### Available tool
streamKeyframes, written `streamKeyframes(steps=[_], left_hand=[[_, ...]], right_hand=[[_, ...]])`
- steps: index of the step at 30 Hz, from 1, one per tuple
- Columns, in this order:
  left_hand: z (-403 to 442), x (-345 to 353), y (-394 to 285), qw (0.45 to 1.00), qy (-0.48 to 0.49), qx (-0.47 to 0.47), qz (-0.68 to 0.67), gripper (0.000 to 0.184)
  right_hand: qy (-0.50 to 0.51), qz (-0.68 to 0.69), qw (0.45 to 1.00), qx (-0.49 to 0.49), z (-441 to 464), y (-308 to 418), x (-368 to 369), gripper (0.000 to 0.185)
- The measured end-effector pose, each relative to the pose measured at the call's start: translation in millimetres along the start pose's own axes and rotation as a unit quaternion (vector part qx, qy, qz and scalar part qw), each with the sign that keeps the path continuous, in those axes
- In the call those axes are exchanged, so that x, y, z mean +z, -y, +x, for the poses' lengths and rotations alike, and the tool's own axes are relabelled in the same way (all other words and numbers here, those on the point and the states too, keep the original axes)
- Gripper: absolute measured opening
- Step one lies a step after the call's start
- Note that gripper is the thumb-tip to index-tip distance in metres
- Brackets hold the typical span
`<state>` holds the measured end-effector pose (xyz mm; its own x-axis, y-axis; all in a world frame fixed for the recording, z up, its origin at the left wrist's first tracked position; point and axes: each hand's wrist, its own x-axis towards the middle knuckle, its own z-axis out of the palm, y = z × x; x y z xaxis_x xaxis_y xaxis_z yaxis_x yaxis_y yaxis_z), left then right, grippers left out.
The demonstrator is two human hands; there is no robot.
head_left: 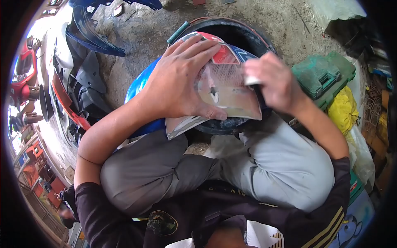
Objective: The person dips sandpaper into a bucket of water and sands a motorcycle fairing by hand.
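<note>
A curved panel (231,97) with red, blue and bare sanded patches lies over a round black tub (248,35). My left hand (182,76) presses flat on the panel's left part, fingers spread and thumb along its lower edge. At the panel's right edge, my right hand (273,80) is blurred by motion, its fingers closed round a small white piece (252,80). What that piece is cannot be made out. A shiny blue part (142,82) shows under my left forearm.
Blue plastic parts (93,35) lie at the upper left, with black and red-orange panels (70,101) below them. On the right are a green case (324,78) and a yellow bag (344,108). A teal-handled tool (178,33) rests by the tub's rim.
</note>
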<state>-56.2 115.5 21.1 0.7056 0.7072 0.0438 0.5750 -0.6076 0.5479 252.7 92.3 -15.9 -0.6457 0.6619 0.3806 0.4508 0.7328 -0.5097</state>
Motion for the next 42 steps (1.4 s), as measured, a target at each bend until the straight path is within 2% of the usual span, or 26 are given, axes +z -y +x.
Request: streamKeyframes(steps=[1, 3, 5, 9, 11, 13, 16, 20, 23, 25, 29, 32, 35, 37, 42], left_hand=[[-0.2, -0.8, -0.7, 1.0, -0.004, 0.001, 0.009, 0.129], [-6.1, 0.0, -6.5, 1.0, -0.001, 0.003, 0.021, 0.129], [-2.1, 0.8, -1.9, 1.0, -0.001, 0.008, 0.008, 0.129], [-4.0, -0.8, -4.9, 1.0, 0.005, -0.002, 0.015, 0.128], [-1.1, -0.4, -0.6, 1.0, -0.003, 0.008, 0.004, 0.128], [-0.8, 1.8, -0.9, 1.0, -0.006, 0.006, -0.003, 0.128], [-3.7, 0.0, 0.0, 1.0, 0.012, -0.01, 0.002, 0.129], [-1.6, -2.2, -3.5, 0.999, 0.033, -0.013, 0.01, 0.133], [-4.2, 0.6, -2.8, 1.0, 0.016, -0.007, 0.006, 0.128], [-4.0, 1.5, -3.1, 1.0, 0.006, -0.001, 0.003, 0.126], [-5.6, -0.1, -6.7, 1.0, 0.007, -0.006, 0.011, 0.127], [-2.3, 0.4, -3.9, 1.0, 0.003, 0.002, -0.001, 0.127], [-3.2, 1.3, -3.1, 1.0, -0.002, -0.002, -0.002, 0.126], [-3.2, 0.6, -2.8, 1.0, -0.001, 0.0, 0.0, 0.126], [-3.1, 1.3, -3.1, 1.0, -0.004, -0.001, 0.004, 0.128]], right_hand=[[0.0, 0.07, 0.998, -0.005, 4.3, 21.4, 0.7, 0.034], [0.009, 0.088, 0.996, -0.015, 6.8, 34.4, 1.8, 0.034], [-0.008, 0.017, 1.0, 0.003, 5.8, 3.5, -0.1, 0.033], [0.012, 0.088, 0.996, 0.003, 2.7, 33.1, -1.7, 0.034], [-0.003, 0.049, 0.999, -0.022, 2.6, 10.9, 0.0, 0.036], [0.003, 0.016, 1.0, 0.004, 2.3, -2.4, -3.1, 0.036], [0.009, 0.089, 0.996, -0.006, 3.3, 29.7, -1.1, 0.037], [0.011, 0.025, 1.0, 0.007, 0.9, 3.2, -4.9, 0.036], [0.014, 0.105, 0.994, -0.005, 6.8, 31.5, -4.4, 0.033], [0.012, 0.045, 0.999, 0.006, 8.1, 4.0, -7.5, 0.032], [0.027, 0.109, 0.994, -0.007, 8.5, 36.1, -6.0, 0.035], [0.012, 0.045, 0.999, 0.007, 8.7, 1.4, -9.5, 0.037], [0.021, 0.1, 0.995, 0.007, 4.5, 32.7, -5.7, 0.04], [0.021, 0.052, 0.998, -0.019, 6.0, 8.0, -8.5, 0.04], [0.023, 0.055, 0.998, -0.009, -0.6, 6.4, -7.9, 0.041]])
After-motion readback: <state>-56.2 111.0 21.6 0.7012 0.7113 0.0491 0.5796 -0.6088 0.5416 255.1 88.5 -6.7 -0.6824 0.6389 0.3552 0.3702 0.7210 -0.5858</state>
